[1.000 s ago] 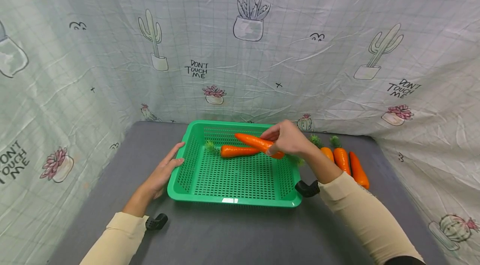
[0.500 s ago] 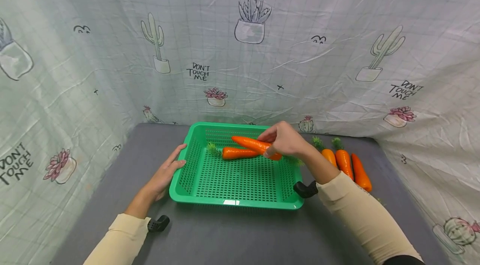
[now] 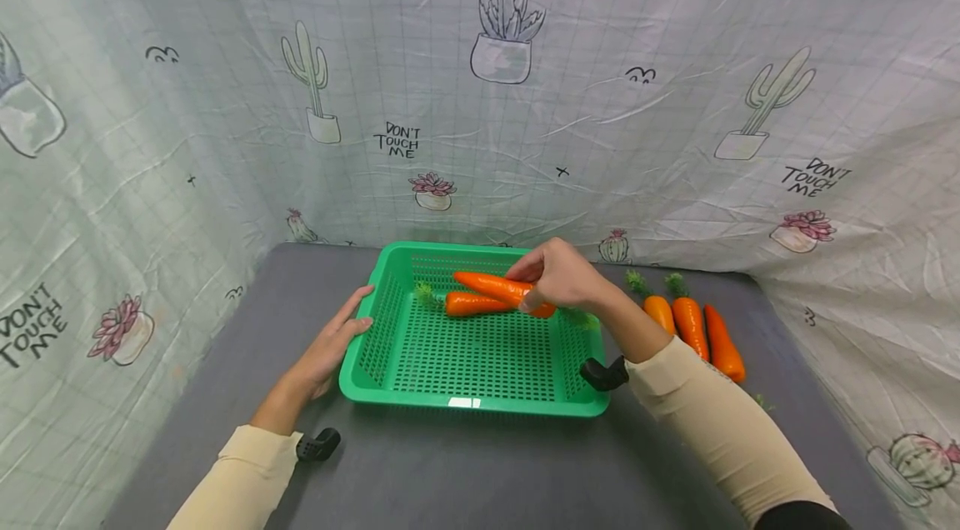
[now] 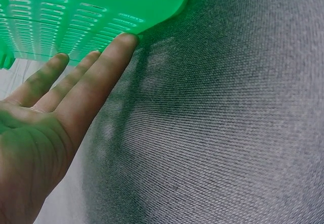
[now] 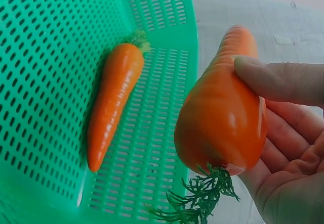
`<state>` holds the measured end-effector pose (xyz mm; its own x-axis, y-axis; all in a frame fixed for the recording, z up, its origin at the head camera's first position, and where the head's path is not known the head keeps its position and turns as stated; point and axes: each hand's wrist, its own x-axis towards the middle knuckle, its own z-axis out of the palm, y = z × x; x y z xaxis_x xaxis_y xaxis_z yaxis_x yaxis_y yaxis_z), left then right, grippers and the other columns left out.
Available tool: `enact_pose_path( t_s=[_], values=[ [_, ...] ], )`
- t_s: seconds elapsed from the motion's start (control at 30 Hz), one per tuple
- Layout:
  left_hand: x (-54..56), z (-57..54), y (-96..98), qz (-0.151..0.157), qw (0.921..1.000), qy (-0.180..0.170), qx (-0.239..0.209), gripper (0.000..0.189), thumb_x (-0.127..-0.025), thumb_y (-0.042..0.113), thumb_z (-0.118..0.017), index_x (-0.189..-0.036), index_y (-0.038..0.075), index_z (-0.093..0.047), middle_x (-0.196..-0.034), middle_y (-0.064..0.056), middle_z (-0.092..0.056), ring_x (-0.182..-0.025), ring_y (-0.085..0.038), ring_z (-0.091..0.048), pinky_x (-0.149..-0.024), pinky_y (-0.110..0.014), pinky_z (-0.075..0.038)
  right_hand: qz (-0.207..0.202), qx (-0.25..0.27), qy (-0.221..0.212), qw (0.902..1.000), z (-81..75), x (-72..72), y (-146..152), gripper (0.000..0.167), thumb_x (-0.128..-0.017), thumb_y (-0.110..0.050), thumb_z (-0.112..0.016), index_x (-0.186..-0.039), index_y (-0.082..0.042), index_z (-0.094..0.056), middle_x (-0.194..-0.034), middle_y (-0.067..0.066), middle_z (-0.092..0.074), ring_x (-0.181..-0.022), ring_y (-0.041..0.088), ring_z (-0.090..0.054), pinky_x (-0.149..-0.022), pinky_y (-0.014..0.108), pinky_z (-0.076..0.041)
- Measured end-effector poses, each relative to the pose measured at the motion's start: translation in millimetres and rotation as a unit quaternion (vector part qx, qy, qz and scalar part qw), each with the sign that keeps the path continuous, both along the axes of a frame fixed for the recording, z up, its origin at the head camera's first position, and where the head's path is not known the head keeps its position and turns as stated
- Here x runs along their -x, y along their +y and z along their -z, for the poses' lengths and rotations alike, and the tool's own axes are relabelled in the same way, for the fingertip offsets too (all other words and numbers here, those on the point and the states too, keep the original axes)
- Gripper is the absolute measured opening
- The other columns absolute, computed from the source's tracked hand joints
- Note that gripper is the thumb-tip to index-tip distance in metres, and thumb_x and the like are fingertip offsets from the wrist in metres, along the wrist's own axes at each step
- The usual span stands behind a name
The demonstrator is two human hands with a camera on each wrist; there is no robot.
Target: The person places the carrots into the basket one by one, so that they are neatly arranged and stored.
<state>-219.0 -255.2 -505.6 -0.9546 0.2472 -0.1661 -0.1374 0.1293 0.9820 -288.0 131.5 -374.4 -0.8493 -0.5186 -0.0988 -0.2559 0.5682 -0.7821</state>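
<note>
My right hand (image 3: pixel 564 276) grips an orange carrot (image 3: pixel 487 287) by its thick end, over the back of a green plastic basket (image 3: pixel 472 407). In the right wrist view the held carrot (image 5: pixel 225 118) has its green top hanging down, with thumb and fingers round its body. A second carrot (image 5: pixel 115 102) lies inside the basket along the back, its leafy end to the left in the head view. My left hand (image 3: pixel 330 347) touches the basket's left side with straight fingers. Those fingertips meet the outer wall (image 4: pixel 101 11) in the left wrist view.
Several more carrots (image 3: pixel 688 323) lie side by side on the grey table (image 3: pixel 450 472), right of the basket and partly hidden by my right forearm. A patterned cloth (image 3: pixel 637 138) hangs round the back and sides.
My right hand has moved slightly left over the basket with the carrot. The left hand keeps its place at the basket's side. The whole head view has shifted slightly.
</note>
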Motion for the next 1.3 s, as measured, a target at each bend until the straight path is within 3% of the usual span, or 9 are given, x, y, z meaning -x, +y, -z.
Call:
enact_pose_path(
  t_s=[0.57, 1.3],
  values=[
    [0.2, 0.6, -0.1, 0.009, 0.9999, 0.003, -0.010, 0.063, -0.113, 0.034, -0.041, -0.168, 0.036, -0.010, -0.160, -0.027, -0.033, -0.108, -0.020, -0.069, -0.086, -0.039, -0.060, -0.034, -0.009, 0.007, 0.9993, 12.1, 8.4, -11, 0.046, -0.072, 0.005, -0.088, -0.116, -0.004, -0.080, -0.111, 0.014, -0.080, -0.100, 0.025, -0.078, -0.087, 0.038, -0.062],
    [0.2, 0.2, 0.0, -0.002, 1.0000, 0.000, 0.009, 0.063, -0.113, 0.036, -0.041, -0.168, 0.037, -0.011, -0.165, -0.023, -0.026, -0.114, -0.022, -0.065, -0.087, -0.038, -0.059, -0.069, -0.029, 0.035, 0.9966, 33.5, 19.9, -29, 0.045, -0.070, 0.009, -0.088, -0.112, -0.004, -0.081, -0.107, 0.013, -0.081, -0.096, 0.023, -0.078, -0.084, 0.035, -0.063]
  ],
)
